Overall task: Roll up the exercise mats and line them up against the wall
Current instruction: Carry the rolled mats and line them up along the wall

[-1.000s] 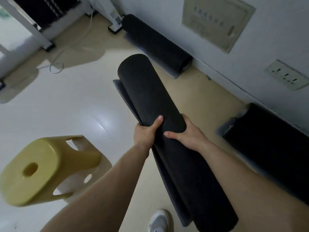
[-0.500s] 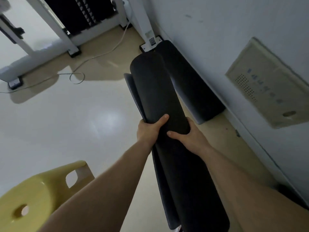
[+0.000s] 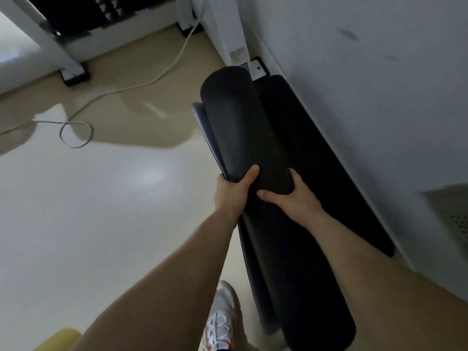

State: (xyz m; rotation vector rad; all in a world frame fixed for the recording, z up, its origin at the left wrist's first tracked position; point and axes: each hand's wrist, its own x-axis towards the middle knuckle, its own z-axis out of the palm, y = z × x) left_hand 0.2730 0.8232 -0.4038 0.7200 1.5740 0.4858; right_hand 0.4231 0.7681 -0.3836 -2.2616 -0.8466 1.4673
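A rolled black exercise mat (image 3: 240,133) is held off the floor, lengthwise along the wall (image 3: 367,84). Its loose grey outer flap shows along the left side. My left hand (image 3: 231,196) grips the roll from the left, thumb over the top. My right hand (image 3: 293,198) grips it from the right, thumb across the front. A second rolled black mat (image 3: 316,158) lies on the floor against the wall, right beside and below the held one.
A white machine frame foot (image 3: 254,68) stands at the wall just beyond the mats. A white cable (image 3: 76,134) loops over the floor at left. A yellow stool (image 3: 59,340) peeks in at the bottom left, with my white shoe (image 3: 222,323) below the arms.
I have moved nearer the wall with the mat in both hands. The mat on the floor is now directly beside the held one. The yellow stool has slid almost out of view.
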